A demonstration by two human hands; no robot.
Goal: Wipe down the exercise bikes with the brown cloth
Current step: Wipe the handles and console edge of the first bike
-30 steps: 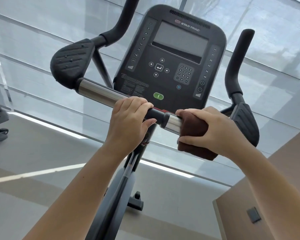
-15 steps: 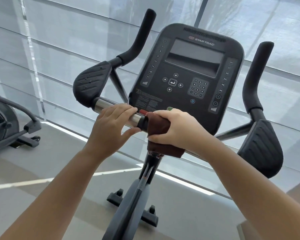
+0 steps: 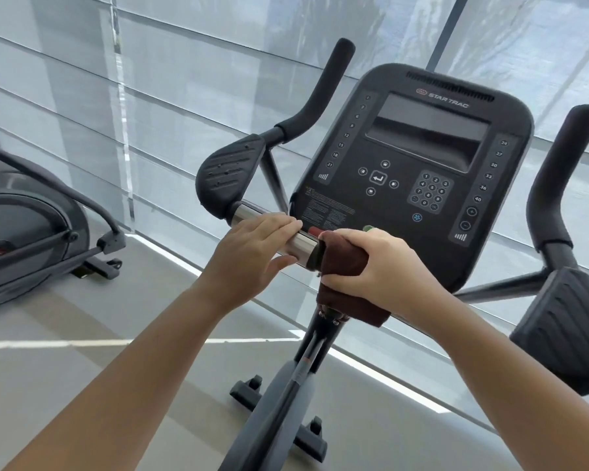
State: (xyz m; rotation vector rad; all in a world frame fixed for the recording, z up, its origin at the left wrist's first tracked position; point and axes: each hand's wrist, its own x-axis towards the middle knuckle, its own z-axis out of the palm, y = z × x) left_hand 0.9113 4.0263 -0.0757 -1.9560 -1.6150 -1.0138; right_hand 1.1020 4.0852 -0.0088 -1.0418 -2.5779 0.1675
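Observation:
A black exercise bike stands in front of me, its console facing me. A silver handlebar tube runs below the console to a black left pad. My right hand is wrapped around the middle of the bar with the brown cloth pressed between palm and bar; the cloth's end hangs below. My left hand curls over the silver tube just left of the cloth, fingers on top and thumb underneath.
The bike's right pad and upright right grip are at the right. Its post and base feet sit below on the grey floor. Another dark machine stands at the left. Window blinds fill the background.
My right hand has slid the cloth leftwards along the bar to the middle, up against my left hand, which has also shifted left. The camera view has swung, bringing the left machine into sight.

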